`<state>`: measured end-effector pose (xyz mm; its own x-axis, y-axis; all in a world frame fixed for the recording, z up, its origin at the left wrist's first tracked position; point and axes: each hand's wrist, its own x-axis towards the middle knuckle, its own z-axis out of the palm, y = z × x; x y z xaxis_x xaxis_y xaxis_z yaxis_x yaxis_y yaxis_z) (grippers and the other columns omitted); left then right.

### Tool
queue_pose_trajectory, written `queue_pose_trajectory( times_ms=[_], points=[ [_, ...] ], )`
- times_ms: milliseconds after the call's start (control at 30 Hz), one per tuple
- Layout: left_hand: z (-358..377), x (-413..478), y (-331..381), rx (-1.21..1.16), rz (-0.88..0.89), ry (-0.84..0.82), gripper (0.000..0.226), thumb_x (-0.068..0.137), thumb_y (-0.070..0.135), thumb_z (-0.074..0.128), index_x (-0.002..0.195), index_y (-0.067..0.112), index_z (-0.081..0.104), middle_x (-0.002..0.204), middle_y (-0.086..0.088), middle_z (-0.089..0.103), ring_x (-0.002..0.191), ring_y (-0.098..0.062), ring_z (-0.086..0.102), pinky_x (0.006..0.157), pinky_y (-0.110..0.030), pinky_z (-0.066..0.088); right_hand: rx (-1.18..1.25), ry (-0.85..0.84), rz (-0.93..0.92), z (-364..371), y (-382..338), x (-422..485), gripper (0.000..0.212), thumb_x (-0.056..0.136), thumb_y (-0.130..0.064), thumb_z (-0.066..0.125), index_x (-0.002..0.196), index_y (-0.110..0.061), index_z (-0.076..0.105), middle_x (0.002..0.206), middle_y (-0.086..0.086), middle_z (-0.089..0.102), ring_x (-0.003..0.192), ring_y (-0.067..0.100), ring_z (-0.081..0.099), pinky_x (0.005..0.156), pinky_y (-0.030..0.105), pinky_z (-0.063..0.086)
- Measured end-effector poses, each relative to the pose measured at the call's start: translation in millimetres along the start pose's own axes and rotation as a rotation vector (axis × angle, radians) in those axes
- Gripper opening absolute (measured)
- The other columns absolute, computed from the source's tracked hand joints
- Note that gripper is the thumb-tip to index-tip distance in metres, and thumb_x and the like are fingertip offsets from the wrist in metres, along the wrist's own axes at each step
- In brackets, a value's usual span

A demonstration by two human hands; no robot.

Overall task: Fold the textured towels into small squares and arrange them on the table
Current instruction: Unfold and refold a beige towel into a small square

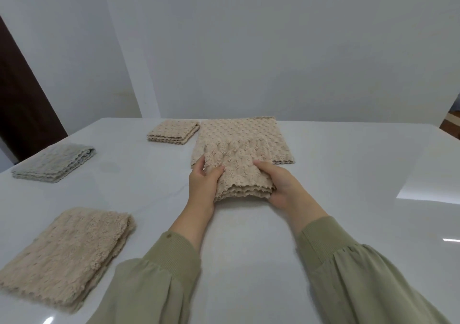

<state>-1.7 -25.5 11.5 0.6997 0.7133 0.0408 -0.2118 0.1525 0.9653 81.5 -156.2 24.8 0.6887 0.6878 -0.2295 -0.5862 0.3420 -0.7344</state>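
Glossy white table [249, 244]. Left hand [202, 183] and right hand [281, 186] pinch nubby beige folded towel [239, 174], curled fingers on its sides; flat bumpy towel [249, 132] beyond fingertips.

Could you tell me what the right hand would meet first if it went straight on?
The right hand holds the folded towel; pushing on, it would probably meet the spread towel behind.

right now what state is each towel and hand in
held towel: folded, gripped by both hands
left hand: grips held towel
right hand: grips held towel
big towel: flat, not folded small
far towel: folded square
grey towel: folded
near towel: folded
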Motion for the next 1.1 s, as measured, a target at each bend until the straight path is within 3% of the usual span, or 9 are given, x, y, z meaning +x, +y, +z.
queue_pose_trajectory(
  times_ms=[167,333,433,533,633,700,800,967,1100],
  points=[
    [25.3,16.8,-4.2,-0.073,0.023,0.124,0.046,0.087,0.006,0.06,0.131,0.015,0.051,0.121,-0.004,0.063,0.108,-0.02,0.063,0.096,-0.043,0.05,0.438,-0.087,-0.06,-0.6,-10.1,15.4,0.047,0.092,-0.037,0.051,0.122,-0.001,0.056,0.124,0.021,0.06,0.119,0.033,0.054,0.107,0.043,0.037],
    [59.6,31.1,-9.0,0.063,0.057,0.134,0.056,0.083,0.017,0.064,0.136,0.018,0.045,0.13,-0.001,0.058,0.116,-0.015,0.057,0.1,-0.041,0.047,0.236,-0.053,-0.102,-3.2,-22.8,33.8,0.043,0.088,-0.024,0.061,0.125,-0.003,0.055,0.125,0.018,0.061,0.116,0.033,0.058,0.103,0.047,0.042],
    [85.1,41.6,-7.5,0.098,0.055,0.072,0.047,0.086,0.016,0.06,0.132,0.019,0.048,0.118,0.003,0.063,0.105,-0.012,0.062,0.093,-0.035,0.05,0.091,0.114,-0.202,-9.1,-42.4,43.7,0.032,0.09,-0.004,0.057,0.122,0.002,0.056,0.119,0.021,0.063,0.108,0.034,0.062,0.095,0.049,0.048],
    [112.5,56.1,-6.0,0.136,0.02,0.049,0.042,0.093,0.02,0.049,0.135,0.018,0.045,0.113,0.009,0.061,0.098,-0.006,0.057,0.088,-0.025,0.043,0.03,0.318,-0.24,-16.3,-65.3,54.9,0.031,0.09,-0.003,0.055,0.12,-0.001,0.057,0.112,0.018,0.065,0.1,0.033,0.065,0.084,0.044,0.055],
    [125.1,65.2,-18.3,0.533,0.253,0.034,0.04,0.099,0.024,0.037,0.136,0.016,0.046,0.109,0.007,0.061,0.102,-0.006,0.053,0.089,-0.015,0.04,0.038,0.485,-0.293,-37.0,-88.7,72.7,0.028,0.088,-0.007,0.055,0.116,-0.006,0.059,0.107,0.015,0.067,0.095,0.032,0.066,0.08,0.046,0.056],
    [130.2,73.6,-39.3,1.006,0.499,-0.111,0.042,0.1,0.027,0.032,0.139,0.015,0.043,0.125,-0.002,0.058,0.123,-0.019,0.045,0.105,-0.029,0.033,-0.014,0.606,-0.375,-57.5,-103.6,84.3,0.027,0.088,-0.009,0.055,0.115,-0.01,0.059,0.109,0.012,0.066,0.098,0.031,0.064,0.087,0.049,0.054],
    [140.9,83.6,-58.0,1.477,0.506,-0.354,0.051,0.099,0.038,0.024,0.148,0.022,0.024,0.155,-0.001,0.024,0.143,-0.02,0.017,0.116,-0.041,0.013,-0.145,0.771,-0.458,-89.0,-123.1,96.9,0.035,0.088,-0.017,0.056,0.122,-0.009,0.057,0.118,0.01,0.063,0.109,0.029,0.06,0.095,0.045,0.05],
    [142.2,88.9,-60.9,1.559,0.437,-0.411,0.054,0.097,0.041,0.023,0.149,0.027,0.02,0.158,0.003,0.014,0.145,-0.017,0.008,0.117,-0.043,0.005,-0.214,0.845,-0.475,-130.0,-146.5,113.4,0.034,0.09,-0.019,0.057,0.122,-0.007,0.057,0.107,0.005,0.061,0.103,0.023,0.06,0.091,0.034,0.05],
    [142.9,88.2,-60.6,1.569,0.443,-0.399,0.053,0.097,0.041,0.023,0.149,0.028,0.021,0.158,0.004,0.015,0.145,-0.016,0.01,0.117,-0.042,0.007,-0.296,0.89,-0.551,-144.0,-165.9,123.0,0.035,0.091,-0.014,0.056,0.125,-0.005,0.055,0.12,0.009,0.062,0.111,0.022,0.058,0.08,0.021,0.043]
  ],
)
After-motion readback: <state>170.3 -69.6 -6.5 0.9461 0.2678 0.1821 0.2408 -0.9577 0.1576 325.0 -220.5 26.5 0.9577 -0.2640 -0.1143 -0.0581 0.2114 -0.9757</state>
